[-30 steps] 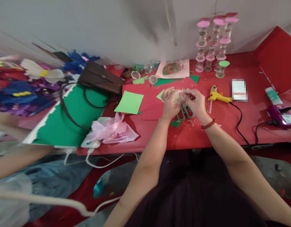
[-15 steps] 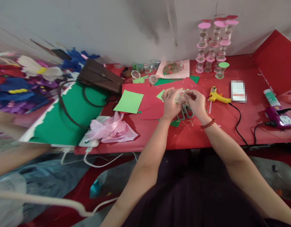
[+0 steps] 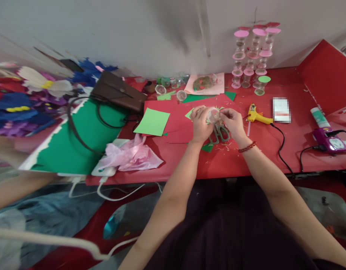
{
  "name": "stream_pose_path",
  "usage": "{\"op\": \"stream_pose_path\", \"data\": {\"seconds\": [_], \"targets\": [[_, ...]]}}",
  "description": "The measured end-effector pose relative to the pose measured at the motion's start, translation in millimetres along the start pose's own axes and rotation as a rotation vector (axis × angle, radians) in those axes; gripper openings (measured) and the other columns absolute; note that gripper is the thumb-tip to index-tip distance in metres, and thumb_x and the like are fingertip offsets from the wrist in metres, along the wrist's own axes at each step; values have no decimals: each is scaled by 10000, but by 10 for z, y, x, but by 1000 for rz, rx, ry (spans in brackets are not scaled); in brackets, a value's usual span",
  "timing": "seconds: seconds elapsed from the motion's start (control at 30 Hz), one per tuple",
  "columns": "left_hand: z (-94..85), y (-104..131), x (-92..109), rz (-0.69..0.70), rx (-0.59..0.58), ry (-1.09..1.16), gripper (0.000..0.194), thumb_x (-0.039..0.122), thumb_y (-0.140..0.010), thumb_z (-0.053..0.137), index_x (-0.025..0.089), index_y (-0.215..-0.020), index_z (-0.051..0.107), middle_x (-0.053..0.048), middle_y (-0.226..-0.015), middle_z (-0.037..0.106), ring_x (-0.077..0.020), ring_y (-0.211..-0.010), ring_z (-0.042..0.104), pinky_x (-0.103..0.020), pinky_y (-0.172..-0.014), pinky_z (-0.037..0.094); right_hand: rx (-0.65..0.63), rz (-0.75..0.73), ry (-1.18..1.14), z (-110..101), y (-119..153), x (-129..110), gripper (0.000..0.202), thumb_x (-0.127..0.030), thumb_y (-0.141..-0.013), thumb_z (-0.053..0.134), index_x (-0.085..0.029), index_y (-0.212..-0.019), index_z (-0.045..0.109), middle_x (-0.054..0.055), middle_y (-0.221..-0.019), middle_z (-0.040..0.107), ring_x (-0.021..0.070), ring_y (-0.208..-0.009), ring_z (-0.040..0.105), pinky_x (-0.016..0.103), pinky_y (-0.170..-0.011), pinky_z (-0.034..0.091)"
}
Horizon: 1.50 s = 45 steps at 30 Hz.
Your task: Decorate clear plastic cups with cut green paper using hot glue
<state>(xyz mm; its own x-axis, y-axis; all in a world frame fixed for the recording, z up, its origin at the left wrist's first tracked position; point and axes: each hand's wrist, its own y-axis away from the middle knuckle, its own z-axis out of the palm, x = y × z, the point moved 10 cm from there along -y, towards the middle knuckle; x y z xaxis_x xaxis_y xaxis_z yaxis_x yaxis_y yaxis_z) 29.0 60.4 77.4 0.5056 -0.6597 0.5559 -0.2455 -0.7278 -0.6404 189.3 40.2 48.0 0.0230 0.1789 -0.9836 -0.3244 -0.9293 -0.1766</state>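
Note:
My left hand (image 3: 201, 125) is closed around a small clear plastic cup (image 3: 213, 115), its round end facing up toward me. At the cup's right edge, the thumb and fingertips of my right hand (image 3: 233, 122) are pinched together; whatever lies between them is too small to make out. Below the hands lie scissors with grey-green handles (image 3: 224, 135), on red paper with scraps around them. Light green paper pieces (image 3: 189, 113) stick out behind my left hand. To the right of my right hand rests a yellow glue gun (image 3: 259, 116) with a glue stick beside it.
Stacked clear cups with pink discs (image 3: 247, 56) stand by the wall. Left are a light green square (image 3: 152, 122), a pink plastic bag (image 3: 130, 154), a brown bag (image 3: 119, 92) and a green sheet (image 3: 74, 138). A purple power socket (image 3: 330, 140) sits right. Another person's arm (image 3: 21, 189) shows at left.
The cup in my left hand has turned so its round end shows more fully. My right hand stays pinched beside it. The whole view has shifted slightly.

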Motion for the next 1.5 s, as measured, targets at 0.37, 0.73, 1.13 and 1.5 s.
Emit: {"op": "stream_pose_path", "data": {"seconds": [0.37, 0.73, 1.13, 1.5], "targets": [[-16, -9, -2, -23, 0, 38, 399, 530, -879, 748, 286, -1193, 722, -111, -1234, 737, -343, -1304, 544, -527, -1204, 366, 6, -27, 75, -28, -27, -15, 75, -266, -779, 661, -209, -800, 706, 8, -776, 719, 151, -702, 623, 311, -717, 501], [-59, 16, -36, 29, 49, -5, 435, 436, -853, 762, 274, -1251, 692, -109, -1255, 735, -343, -1275, 560, -518, -1179, 387, 44, -161, 283, -49, 17, -137, 119, -251, -940, 598, -221, -858, 678, 45, -917, 749, 156, -747, 637, 293, -758, 509], [-11, 15, -11, 89, 19, -125, 404, 429, -921, 699, 249, -1282, 674, -111, -1255, 732, -317, -1252, 573, -493, -1156, 412, -53, -201, 410, 59, 26, -192, 153, -127, -900, 582, -209, -906, 712, 40, -938, 787, 171, -822, 703, 309, -829, 540], [24, 24, 17, 89, 2, -152, 398, 476, -933, 674, 239, -1252, 693, -116, -1205, 741, -318, -1239, 568, -496, -1135, 419, -14, -380, 890, 107, 143, -341, 176, -154, -910, 546, -207, -994, 691, 109, -1022, 777, 258, -936, 692, 368, -827, 527]]}}
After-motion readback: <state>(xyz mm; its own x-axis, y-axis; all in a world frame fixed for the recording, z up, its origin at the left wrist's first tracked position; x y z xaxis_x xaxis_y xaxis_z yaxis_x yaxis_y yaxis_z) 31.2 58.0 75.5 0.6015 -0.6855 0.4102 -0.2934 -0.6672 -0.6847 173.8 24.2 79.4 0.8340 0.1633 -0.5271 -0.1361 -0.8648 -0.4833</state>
